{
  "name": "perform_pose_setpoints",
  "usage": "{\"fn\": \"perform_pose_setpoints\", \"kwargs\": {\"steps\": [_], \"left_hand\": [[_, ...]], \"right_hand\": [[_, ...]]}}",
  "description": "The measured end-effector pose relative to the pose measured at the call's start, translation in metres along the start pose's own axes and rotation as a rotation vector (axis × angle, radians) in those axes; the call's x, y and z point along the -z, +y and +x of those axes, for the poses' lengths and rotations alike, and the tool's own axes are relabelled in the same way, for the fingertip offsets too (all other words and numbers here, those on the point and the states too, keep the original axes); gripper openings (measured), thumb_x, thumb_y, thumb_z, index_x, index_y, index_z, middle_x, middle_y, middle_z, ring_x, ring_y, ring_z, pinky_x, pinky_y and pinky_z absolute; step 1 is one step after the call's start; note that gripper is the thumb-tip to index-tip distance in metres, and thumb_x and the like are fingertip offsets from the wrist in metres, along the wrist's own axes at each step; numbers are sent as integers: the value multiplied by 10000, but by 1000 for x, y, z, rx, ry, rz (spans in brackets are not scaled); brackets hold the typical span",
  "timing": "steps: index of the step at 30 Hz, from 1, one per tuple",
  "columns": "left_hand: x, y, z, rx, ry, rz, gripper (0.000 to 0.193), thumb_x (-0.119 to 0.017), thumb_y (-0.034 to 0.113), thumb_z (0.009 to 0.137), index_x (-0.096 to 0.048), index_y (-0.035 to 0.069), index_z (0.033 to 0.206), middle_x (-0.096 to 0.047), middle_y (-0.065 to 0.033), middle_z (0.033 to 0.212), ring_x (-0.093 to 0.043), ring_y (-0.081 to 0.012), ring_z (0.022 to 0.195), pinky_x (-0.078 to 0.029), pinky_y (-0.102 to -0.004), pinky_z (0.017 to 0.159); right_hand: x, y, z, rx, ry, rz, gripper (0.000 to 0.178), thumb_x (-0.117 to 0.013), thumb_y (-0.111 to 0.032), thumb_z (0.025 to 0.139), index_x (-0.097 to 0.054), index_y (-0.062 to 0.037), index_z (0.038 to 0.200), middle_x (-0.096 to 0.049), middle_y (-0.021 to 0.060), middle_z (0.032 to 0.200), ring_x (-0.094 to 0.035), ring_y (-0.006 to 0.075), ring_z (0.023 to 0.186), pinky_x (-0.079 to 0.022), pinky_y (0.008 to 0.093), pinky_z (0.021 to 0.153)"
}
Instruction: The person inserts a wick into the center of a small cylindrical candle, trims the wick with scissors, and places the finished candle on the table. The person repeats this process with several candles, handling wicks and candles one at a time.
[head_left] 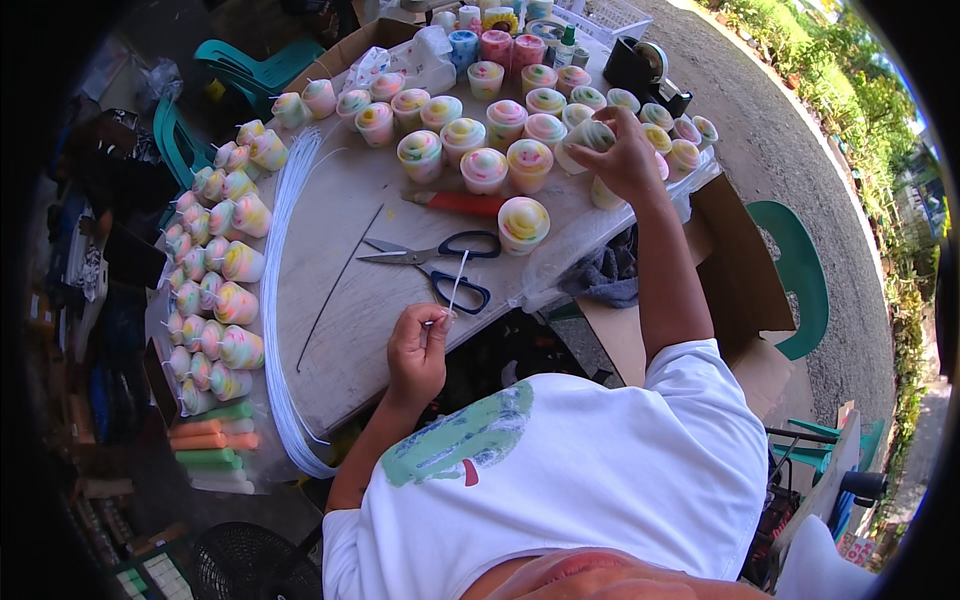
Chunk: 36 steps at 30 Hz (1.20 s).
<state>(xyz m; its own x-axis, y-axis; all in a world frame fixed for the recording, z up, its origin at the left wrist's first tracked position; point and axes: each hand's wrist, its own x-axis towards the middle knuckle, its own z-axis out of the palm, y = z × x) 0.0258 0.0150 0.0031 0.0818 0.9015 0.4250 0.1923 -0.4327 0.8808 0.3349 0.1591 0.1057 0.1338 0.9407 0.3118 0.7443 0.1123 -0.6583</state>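
Note:
Pinched between the fingertips of my left hand is a short white wick, its tip pointing up over the scissors' handles. My right hand reaches across the table, fingers closed around a cup candle with a pale greenish swirled top. Its underside is partly hidden by other cups. Closest to the wick stands a yellow-and-pink swirled cup candle. Blue-handled scissors lie partly spread on the table, beside a thin dark rod.
Several more swirled cup candles crowd the far table. Long white wicks lie bundled along the left edge, near a box of wicked candles. A red-handled tool, a tape dispenser and green chairs also surround me.

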Motion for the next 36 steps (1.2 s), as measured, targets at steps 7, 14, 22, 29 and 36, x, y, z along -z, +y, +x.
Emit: {"fn": "perform_pose_setpoints", "kwargs": {"steps": [7,14,22,29,36], "left_hand": [[-3,2,0,30,-10,-66,33,-565,18,900,-534,10,907,-597,-93,891,-575,-176,806,-463,-269,735],[-3,2,2,17,-25,-53,35,-561,8,901,-526,7,904,-594,-98,888,-576,-170,814,-464,-269,747],[-6,6,3,34,-40,-46,38,-550,-1,906,-515,7,918,-589,-99,900,-571,-163,817,-460,-260,760],[-2,2,-1,66,-53,-77,26,-528,1,922,-509,5,939,-574,-97,944,-563,-144,847,-459,-248,775],[-6,4,1,66,-64,-41,29,-517,31,937,-508,7,948,-578,-85,931,-559,-127,852,-449,-245,792]], "right_hand": [[27,17,-18,-85,-263,1852,452,-389,-328,968,-456,43,1217,-588,238,1101,-624,387,972,-588,360,761],[22,11,-35,-196,-246,1771,400,-430,-320,964,-467,-23,1229,-575,221,1133,-617,386,988,-577,366,776],[-30,10,-80,363,76,-114,462,-653,-178,851,-503,-120,1284,-465,110,1354,-440,282,1259,-290,487,1051],[19,48,-53,336,517,-259,455,-545,-166,895,-475,-142,1343,-446,121,1382,-389,277,1306,-128,518,1104],[60,182,-13,10,297,52,611,-651,-107,721,-465,-119,1303,-497,188,1255,-454,351,1199,-357,429,1032]]}}
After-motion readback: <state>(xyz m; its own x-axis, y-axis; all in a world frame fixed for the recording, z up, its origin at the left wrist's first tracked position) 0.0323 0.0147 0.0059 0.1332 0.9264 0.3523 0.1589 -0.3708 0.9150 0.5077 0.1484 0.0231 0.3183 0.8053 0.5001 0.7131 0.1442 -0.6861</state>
